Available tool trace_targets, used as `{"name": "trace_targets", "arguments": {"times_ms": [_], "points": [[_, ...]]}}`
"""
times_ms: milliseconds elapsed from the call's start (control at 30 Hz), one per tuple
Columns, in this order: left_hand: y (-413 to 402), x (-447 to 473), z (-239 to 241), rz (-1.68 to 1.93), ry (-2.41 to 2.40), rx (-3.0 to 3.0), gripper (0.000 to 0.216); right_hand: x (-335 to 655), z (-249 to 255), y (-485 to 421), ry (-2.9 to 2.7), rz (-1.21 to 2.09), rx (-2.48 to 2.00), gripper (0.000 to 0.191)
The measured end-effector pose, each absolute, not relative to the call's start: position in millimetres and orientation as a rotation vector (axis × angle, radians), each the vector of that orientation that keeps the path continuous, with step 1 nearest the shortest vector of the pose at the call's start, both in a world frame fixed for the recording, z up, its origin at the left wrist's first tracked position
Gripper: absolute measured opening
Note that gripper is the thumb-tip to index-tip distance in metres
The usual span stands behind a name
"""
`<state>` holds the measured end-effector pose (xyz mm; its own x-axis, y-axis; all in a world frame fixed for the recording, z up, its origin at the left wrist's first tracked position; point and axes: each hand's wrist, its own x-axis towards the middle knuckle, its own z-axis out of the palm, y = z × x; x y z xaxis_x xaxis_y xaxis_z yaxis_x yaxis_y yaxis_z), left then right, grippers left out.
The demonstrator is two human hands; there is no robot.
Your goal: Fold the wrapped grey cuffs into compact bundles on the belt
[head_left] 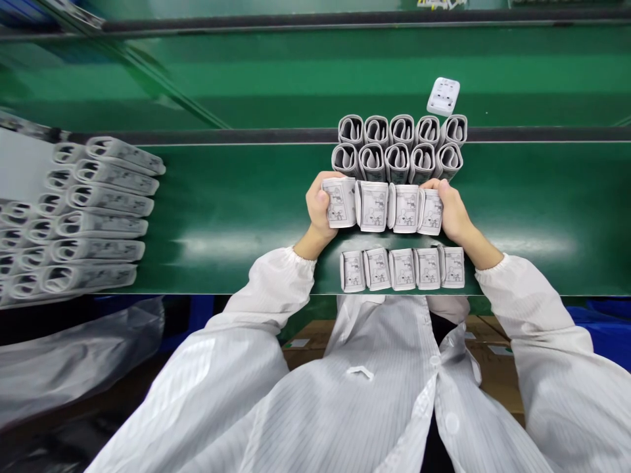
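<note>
Between my two hands is a row of folded printed leaflets [373, 207], pressed together side by side. My left hand [320, 203] is closed round the left end of this row, thumb on the front of the end leaflet. At the other end, my right hand [451, 209] grips the rightmost leaflet [432, 213] from its side. Just beyond stand two rows of rolled leaflets [397, 161] with their open ends up. Nearer my body, a separate row of folded leaflets [402, 269] sits by the bench edge, apart from my hands.
A white plug adapter [444, 96] lies beyond the rolled leaflets. Stacked rolls of leaflets [106, 217] fill the left side of the green bench [236, 217]. A dark rail [221, 136] crosses behind. Cardboard boxes [310, 338] are below the bench.
</note>
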<state>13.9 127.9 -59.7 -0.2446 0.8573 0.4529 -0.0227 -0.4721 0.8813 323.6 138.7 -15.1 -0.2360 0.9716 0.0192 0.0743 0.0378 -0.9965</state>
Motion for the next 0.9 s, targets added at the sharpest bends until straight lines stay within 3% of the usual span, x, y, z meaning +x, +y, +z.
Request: {"name": "trace_targets", "arguments": {"times_ms": [467, 900], "points": [[129.5, 10.3, -66.1, 1.773, 1.056, 1.420, 0.079, 322.9, -12.2, 137.8, -1.460, 1.334, -1.150, 0.087], [131.0, 10.4, -69.7, 1.814, 0.977, 1.419, 0.070, 321.7, -10.4, 134.8, -1.441, 1.348, -1.200, 0.093]]}}
